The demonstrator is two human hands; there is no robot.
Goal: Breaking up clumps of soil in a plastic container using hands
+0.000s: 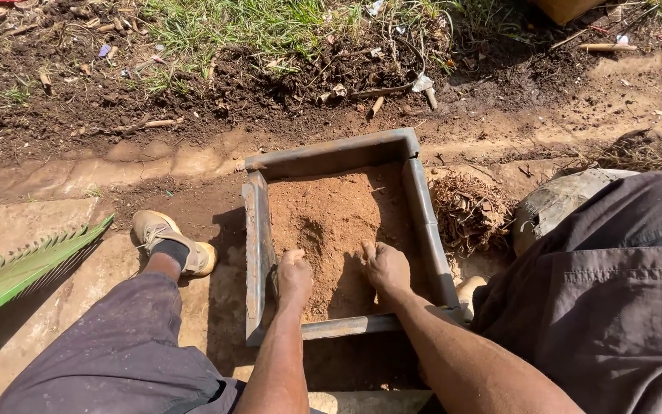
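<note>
A rectangular metal frame [415, 222] lies flat on the ground between the person's knees, its long axis running away from the person and leaning slightly to the left at the far end. It is filled with reddish-brown soil [331, 222], which sits lower along the near edge and rises toward the far wall. The frame's four walls are grey, scuffed and dusted with dirt; the far wall overlaps the right wall at the corner.

Both hands press down into the soil at the near end of the frame. The left hand [294, 277] is curled into a fist, knuckles down, close to the left wall. The right hand [386, 267] is also bunched, fingers dug into the soil, near the middle. The two hands are apart with a strip of soil between them, and neither is wrapped round any solid thing.

A tan shoe [168, 238] stands just left of the frame. A clump of dry roots [469, 215] lies beside the right wall. A green palm frond [17, 272] crosses the ground at far left. Beyond the frame are dark earth and grass [239, 27].
</note>
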